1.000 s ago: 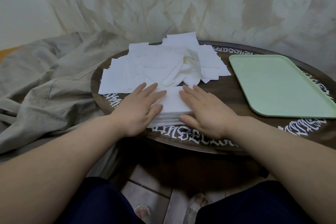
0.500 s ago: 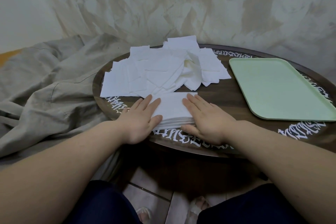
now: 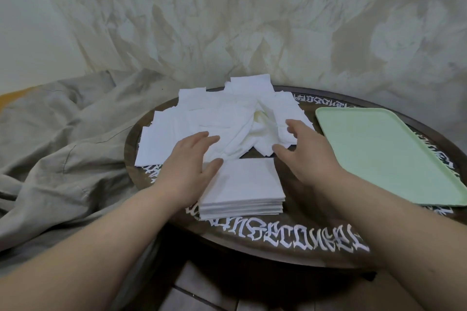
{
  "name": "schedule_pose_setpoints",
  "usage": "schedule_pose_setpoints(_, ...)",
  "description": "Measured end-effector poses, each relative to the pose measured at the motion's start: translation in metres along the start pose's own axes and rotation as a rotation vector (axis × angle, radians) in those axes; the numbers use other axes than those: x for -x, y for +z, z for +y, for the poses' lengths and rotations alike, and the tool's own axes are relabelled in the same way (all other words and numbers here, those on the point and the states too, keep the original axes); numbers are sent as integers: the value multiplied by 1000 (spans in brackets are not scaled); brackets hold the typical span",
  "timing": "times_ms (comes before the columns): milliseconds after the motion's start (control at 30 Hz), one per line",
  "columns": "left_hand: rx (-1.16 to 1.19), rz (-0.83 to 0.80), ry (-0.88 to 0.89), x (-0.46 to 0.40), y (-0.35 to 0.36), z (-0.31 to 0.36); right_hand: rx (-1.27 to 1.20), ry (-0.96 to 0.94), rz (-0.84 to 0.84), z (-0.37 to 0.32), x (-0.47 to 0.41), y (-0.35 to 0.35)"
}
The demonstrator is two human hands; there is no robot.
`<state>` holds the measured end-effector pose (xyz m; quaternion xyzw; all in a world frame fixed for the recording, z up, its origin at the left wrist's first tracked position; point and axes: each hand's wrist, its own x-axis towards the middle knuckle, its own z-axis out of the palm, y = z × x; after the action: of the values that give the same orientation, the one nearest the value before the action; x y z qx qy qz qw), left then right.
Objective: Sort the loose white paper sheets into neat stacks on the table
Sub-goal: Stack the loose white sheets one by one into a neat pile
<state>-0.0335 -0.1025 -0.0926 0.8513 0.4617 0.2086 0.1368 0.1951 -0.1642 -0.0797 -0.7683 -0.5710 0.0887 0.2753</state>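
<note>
One neat stack (image 3: 241,185) squared up near the tabletop (image 3: 290,242) edge; loose sheets (image 3: 214,118) heaped behind, unsorted. Left hand (image 3: 189,159) and right hand (image 3: 307,156) spread wide, holding nothing, over the heap.

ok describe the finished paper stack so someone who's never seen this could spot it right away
On the round dark table with white lettering on its rim, look at the near edge, left of the pale green tray. The neat stack sits there, square with aligned edges, unlike the loose pile behind it.

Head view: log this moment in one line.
left hand open, on loose sheets | right hand open, reaching pile | neat stack untouched | green tray bare
</note>
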Motion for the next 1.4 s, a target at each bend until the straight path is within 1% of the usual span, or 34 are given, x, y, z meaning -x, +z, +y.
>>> schedule_pose_setpoints(200,-48,-113,0,-45,9,-2,99,126,-72,13,-52,16)
schedule_pose_setpoints(300,-85,-168,15,-63,17,-4,201,133,-124,20,-73,30)
schedule_pose_setpoints(367,-102,-181,36,-73,22,-5,275,88,-138,24,-84,38)
schedule_pose_setpoints(467,-116,-188,47,-85,26,-6,282,70,-60,29,-93,39)
schedule_pose_setpoints(533,-136,-180,60,-91,25,-4,296,31,69,30,-96,30)
schedule_pose_setpoints(633,-106,-158,72,-100,20,7,287,-69,199,30,-99,9)
schedule_pose_setpoints(700,68,-152,-23,-105,12,19,193,-248,362,26,-97,-3)
schedule_pose_setpoints(733,229,-144,-103,-107,7,27,156,-359,426,22,-93,-8)
schedule_pose_setpoints(767,434,-148,-194,-108,2,35,141,-479,448,18,-88,-12)
schedule_pose_setpoints(800,648,-166,-289,-109,-5,43,146,-571,412,15,-83,-15)
schedule_pose_setpoints(867,998,-281,-426,-109,-17,54,185,-712,316,7,-70,-18)
schedule_pose_setpoints(933,1209,-386,-436,-102,-28,59,217,-804,221,-1,-56,-20)
schedule_pose_setpoints(967,1257,-399,-410,-97,-32,60,216,-784,127,-9,-47,-23)
schedule_pose_setpoints(1000,1282,-390,-389,-90,-35,61,190,-727,17,-14,-41,-25)
schedule_pose_setpoints(1033,1301,-369,-372,-83,-36,60,136,-661,-50,-18,-36,-25)
schedule_pose_setpoints(1067,1305,-330,-376,-75,-36,60,122,-612,-77,-20,-31,-24)
schedule_pose_setpoints(1100,1291,-271,-411,-68,-35,58,178,-645,-92,-22,-26,-22)
schedule_pose_setpoints(1133,1258,-213,-459,-60,-35,57,223,-724,-77,-21,-20,-18)
schedule_pose_setpoints(1167,1215,-160,-502,-53,-33,54,266,-808,-2,-22,-13,-13)
schedule_pose_setpoints(1200,1187,-129,-530,-46,-33,52,264,-858,13,-20,-7,-6)
schedule_pose_setpoints(1267,1198,-90,-571,-32,-33,48,208,-860,11,-26,4,-3)
schedule_pose_setpoints(1300,1229,-66,-584,-25,-35,46,150,-825,7,-29,12,-4)
schedule_pose_setpoints(1333,1272,-42,-592,-19,-36,45,54,-758,41,-31,19,-5)
schedule_pose_setpoints(1400,1368,-34,-596,-7,-39,42,-196,-501,187,-34,26,-6)
